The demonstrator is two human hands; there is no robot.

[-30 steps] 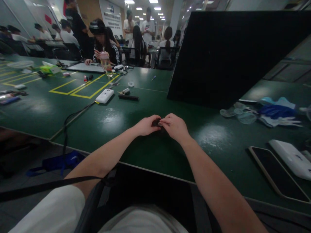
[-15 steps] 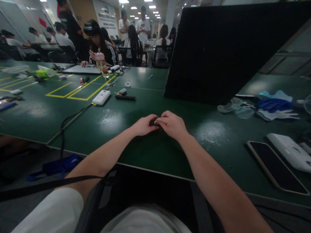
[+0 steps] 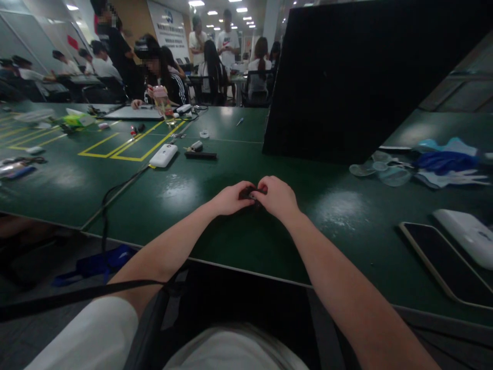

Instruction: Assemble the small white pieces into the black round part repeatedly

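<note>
Both of my hands meet over the green table [image 3: 246, 239], close to its front edge. Between them is a small dark object [image 3: 253, 195], mostly covered by fingers, so its kind does not show. My left hand [image 3: 231, 198] grips it from the left, thumb and fingers curled around its side. From the right, my right hand [image 3: 280, 197] closes on the same object, its thumb pressed on the top. Beyond my hands lies a thin black bar [image 3: 201, 155] with a small grey-and-white piece [image 3: 195, 146] beside it.
A large black panel [image 3: 346, 82] stands beyond my right hand. To the right lie a phone [image 3: 442, 262], a white device [image 3: 466, 234], blue-and-white gloves [image 3: 447, 162] and a small clear fan-like item [image 3: 385, 167]. A white box [image 3: 164, 155] with a cable sits left. Across the table a person [image 3: 164, 77] works.
My right hand's fingers have shifted around the dark object, and its thumb now lies over the top. A small pale bit seen at the fingertips earlier no longer shows. The view has turned slightly left.
</note>
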